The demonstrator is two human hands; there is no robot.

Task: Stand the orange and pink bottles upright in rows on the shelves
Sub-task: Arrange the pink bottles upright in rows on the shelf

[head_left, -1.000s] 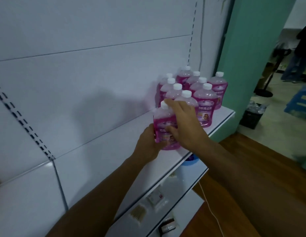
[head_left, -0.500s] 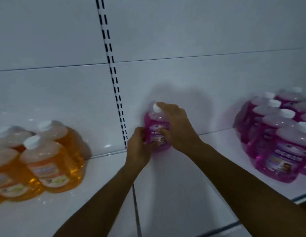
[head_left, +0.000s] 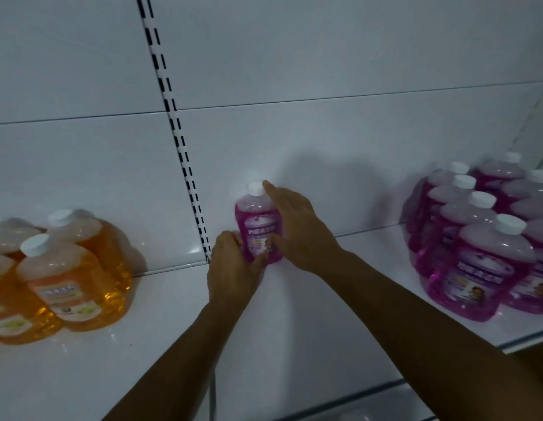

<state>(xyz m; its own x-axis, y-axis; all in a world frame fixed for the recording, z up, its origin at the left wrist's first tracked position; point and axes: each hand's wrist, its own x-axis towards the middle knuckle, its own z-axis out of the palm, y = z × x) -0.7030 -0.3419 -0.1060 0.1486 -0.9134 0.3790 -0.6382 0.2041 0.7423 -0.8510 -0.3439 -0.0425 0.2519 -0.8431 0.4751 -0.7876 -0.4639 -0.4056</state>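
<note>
One pink bottle (head_left: 257,221) with a white cap stands upright on the white shelf (head_left: 309,323), close to the back wall. My left hand (head_left: 232,270) wraps its lower left side. My right hand (head_left: 297,227) rests against its right side, fingers loosened, the index finger reaching up to the cap. On the right stands a cluster of several pink bottles (head_left: 482,247) in rows. At the left edge stands a group of orange bottles (head_left: 60,275), also upright with white caps.
A slotted upright rail (head_left: 176,129) runs down the white back panel, just left of the held bottle. The shelf's front edge (head_left: 385,387) crosses the lower right. Bare shelf lies between the orange group and the pink cluster.
Both hands carried the single pink bottle leftward away from the pink cluster to the back wall beside the rail. The right fingers have now loosened from its side.
</note>
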